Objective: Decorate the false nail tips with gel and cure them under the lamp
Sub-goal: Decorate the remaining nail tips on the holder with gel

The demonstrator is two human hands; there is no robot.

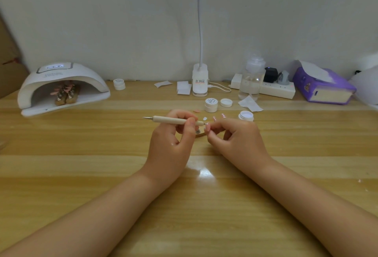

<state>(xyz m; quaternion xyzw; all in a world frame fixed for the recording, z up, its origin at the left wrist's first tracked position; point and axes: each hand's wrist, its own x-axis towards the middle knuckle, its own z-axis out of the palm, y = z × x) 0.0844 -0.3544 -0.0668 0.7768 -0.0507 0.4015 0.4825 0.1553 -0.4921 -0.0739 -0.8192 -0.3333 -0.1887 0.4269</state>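
Head view: nail tip (207, 127) between left hand (170, 140); right hand (239, 140).

the near half of the table (204, 205) is taken only by the two forearms, with bare wood to the left of the left hand (169, 142) and to the right of the right hand (239, 140). just beyond the hands a cluster blocks the middle: loose nail tips (214, 118), an open jar (246, 116), a closed jar (211, 104) and a lid (226, 102). behind these stand the clip lamp base (200, 82), a clear bottle (252, 78), a power strip (274, 90) and a purple tissue box (324, 86) along the wall. the curing lamp (63, 87) fills the far left, its mouth partly filled by a nail stand (65, 94). an open lane runs between the curing lamp and the jars, with one small jar (119, 84) at its back.
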